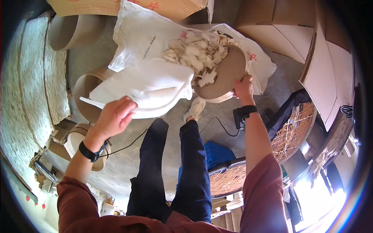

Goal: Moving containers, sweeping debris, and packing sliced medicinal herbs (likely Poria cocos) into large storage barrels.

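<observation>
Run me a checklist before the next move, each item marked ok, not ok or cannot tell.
1. Left hand on the white plastic: ok, fingers curled at its near edge.
2. Right hand on the round brown container: ok, fingers at its rim.
3. Container free of pale slices: not ok, some lie against its inside.
4. Floor around the shoe free of cables: not ok, a black cable runs nearby.
5. No slices hidden under the plastic: cannot tell.

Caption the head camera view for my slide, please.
Left hand holding a white sack, right hand gripping a round brown container, pale pieces clustered against it.
</observation>
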Tool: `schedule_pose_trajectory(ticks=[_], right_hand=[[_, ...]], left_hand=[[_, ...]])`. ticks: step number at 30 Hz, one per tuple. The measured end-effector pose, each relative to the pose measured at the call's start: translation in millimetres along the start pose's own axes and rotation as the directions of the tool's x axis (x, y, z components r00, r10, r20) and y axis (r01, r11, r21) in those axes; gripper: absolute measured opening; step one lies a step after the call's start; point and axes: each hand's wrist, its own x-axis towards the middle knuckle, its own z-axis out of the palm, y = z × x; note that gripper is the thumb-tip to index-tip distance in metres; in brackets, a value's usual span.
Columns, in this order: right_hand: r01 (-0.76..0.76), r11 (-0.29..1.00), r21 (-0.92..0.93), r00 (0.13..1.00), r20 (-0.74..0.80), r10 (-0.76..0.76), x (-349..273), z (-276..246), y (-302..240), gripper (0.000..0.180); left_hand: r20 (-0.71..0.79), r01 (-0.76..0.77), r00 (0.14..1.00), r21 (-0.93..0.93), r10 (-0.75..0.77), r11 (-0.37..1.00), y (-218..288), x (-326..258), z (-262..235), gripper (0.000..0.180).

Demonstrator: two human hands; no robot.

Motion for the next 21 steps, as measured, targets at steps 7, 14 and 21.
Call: schedule_pose_trajectory(ticks=[7, 14, 21], right_hand=[[0.001, 0.880, -0.476, 0.997, -0.065, -0.036, 10.8, -20.1, -3.8, 0.061], [0.089, 0.781, -0.619, 0.993, -0.006, -0.118, 28.3, -44.7, 32.0, 0.055], [-0.036, 0.846, -0.533, 0.992, -0.118, -0.033, 19.8, -60.0, 11.7, 0.044]], left_hand=[[-0.027, -0.029, 0.999, -0.003, 0.029, 1.000, 1.3, -11.7, -0.5, 0.019], [-0.020, -0.045, 0.999, -0.003, 0.045, 0.999, 6.6, -1.7, -8.2, 0.017], [0.031, -0.051, 0.998, -0.003, 0.051, 0.999, 17.4, 3.9, -10.4, 0.017]])
